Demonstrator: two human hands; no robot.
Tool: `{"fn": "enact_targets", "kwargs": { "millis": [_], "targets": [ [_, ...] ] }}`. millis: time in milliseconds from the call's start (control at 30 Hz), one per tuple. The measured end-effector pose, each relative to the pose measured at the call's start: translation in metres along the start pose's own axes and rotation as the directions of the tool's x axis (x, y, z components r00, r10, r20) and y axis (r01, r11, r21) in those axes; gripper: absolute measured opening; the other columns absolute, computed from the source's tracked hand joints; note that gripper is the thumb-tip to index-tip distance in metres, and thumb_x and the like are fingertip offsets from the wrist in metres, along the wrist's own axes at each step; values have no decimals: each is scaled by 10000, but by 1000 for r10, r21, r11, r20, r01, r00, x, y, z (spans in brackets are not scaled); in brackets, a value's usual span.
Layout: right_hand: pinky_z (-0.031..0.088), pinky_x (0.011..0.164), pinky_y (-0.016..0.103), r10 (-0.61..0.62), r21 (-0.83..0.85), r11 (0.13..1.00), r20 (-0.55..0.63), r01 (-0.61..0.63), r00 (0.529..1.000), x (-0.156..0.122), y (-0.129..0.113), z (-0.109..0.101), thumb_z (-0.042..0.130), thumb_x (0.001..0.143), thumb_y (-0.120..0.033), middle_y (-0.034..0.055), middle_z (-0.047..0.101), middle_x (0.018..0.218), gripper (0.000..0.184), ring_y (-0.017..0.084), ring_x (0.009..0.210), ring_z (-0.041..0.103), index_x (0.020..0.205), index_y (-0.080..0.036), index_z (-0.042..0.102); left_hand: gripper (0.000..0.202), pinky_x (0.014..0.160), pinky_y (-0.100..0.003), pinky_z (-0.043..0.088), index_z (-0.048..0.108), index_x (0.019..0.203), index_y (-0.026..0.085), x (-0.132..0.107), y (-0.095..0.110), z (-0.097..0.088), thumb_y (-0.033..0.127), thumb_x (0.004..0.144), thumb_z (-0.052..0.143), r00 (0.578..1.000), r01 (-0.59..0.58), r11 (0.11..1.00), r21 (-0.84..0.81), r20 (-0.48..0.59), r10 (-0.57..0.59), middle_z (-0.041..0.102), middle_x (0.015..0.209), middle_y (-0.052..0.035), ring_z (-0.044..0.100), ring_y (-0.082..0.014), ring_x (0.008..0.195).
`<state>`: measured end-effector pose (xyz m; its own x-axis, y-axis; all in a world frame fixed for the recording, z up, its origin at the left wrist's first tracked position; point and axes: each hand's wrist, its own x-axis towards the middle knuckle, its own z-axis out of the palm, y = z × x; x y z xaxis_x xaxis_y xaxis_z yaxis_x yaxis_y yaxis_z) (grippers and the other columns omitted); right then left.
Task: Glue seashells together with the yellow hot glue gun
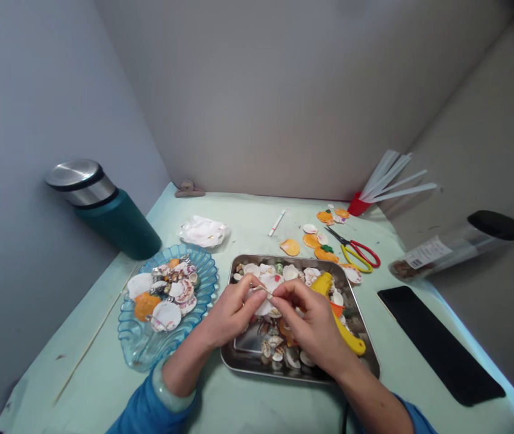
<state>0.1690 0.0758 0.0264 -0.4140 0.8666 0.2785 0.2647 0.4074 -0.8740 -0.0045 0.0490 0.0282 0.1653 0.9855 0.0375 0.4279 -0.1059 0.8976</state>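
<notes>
My left hand (234,308) and my right hand (315,322) meet over the metal tray (247,363), thumbs and fingertips pinched together. Between them is a small, thin, pale piece (264,290), too small to name. Under my hands the tray holds white scallop shells (290,272), striped snail shells (275,342) and other small shells. A yellow glue gun (351,339) lies in the tray's right side, partly behind my right hand. Left of the tray, a blue shell-shaped dish (139,352) holds white and orange shells with silvery bits.
Behind the tray lie a large white shell (203,232), a white marker (277,223), orange shells (290,246) and red-yellow-handled scissors (360,253). Glue sticks (392,175) stand in a red cup (358,205). A green bottle (116,223), clear jar (446,250) and black phone (440,343) flank the workspace.
</notes>
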Motion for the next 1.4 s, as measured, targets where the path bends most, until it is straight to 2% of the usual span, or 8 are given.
{"fn": "enact_targets", "kwargs": {
  "millis": [200,333,467,833,933,1133,1267,1400],
  "targets": [
    [437,570,215,109,118,986,62,-116,992,0,0,0,542,855,-277,-4,578,717,98,106,622,541,838,-181,532,241,528,-204,351,499,861,173,0,1,0,389,898,399,1000,-15,1000,12,-3,15,470,601,47,453,-91,535],
    [447,567,205,117,150,980,78,-128,990,0,-1,1,547,848,-278,-5,575,733,101,103,634,545,874,-182,531,249,532,-206,339,500,819,169,0,3,-2,380,902,397,999,-26,998,52,-18,27,466,589,48,450,-89,530],
    [426,527,198,121,101,986,99,-131,988,0,-3,1,523,859,-285,-10,549,714,121,100,607,517,924,-182,532,253,558,-215,339,493,825,171,0,1,-2,377,913,376,999,-41,996,75,-2,42,461,584,49,455,-93,535],
    [371,488,195,138,53,987,174,-149,975,-1,-4,0,496,866,-246,-37,481,622,73,87,535,454,827,-186,511,274,592,-224,351,504,821,173,-1,1,-2,371,923,346,996,-83,990,116,35,80,487,661,22,455,-101,594],
    [379,502,197,128,59,989,134,-137,983,0,-2,1,496,865,-246,-30,493,651,73,90,556,463,829,-183,509,260,570,-223,354,502,859,175,1,-1,-2,382,919,356,997,-69,994,80,40,66,491,647,26,466,-102,572],
    [402,536,202,81,35,996,46,-83,996,2,-4,0,499,854,-228,-15,524,694,61,99,602,493,826,-177,518,278,533,-221,344,492,1057,182,2,1,0,394,881,449,999,-40,999,30,6,40,508,652,40,445,-93,522],
    [416,557,214,38,-8,999,-11,-38,999,1,-3,0,509,853,-235,-10,538,683,72,105,601,508,820,-173,525,246,489,-212,323,477,977,177,2,2,1,401,887,431,1000,-9,998,-55,13,9,477,564,57,437,-90,477],
    [438,583,231,-6,-29,1000,-41,5,999,0,-1,0,523,855,-255,9,577,741,92,116,623,529,893,-174,546,228,464,-203,302,490,925,174,2,3,1,383,901,402,1000,-1,998,-57,1,1,455,524,60,422,-84,455]
  ]
}}
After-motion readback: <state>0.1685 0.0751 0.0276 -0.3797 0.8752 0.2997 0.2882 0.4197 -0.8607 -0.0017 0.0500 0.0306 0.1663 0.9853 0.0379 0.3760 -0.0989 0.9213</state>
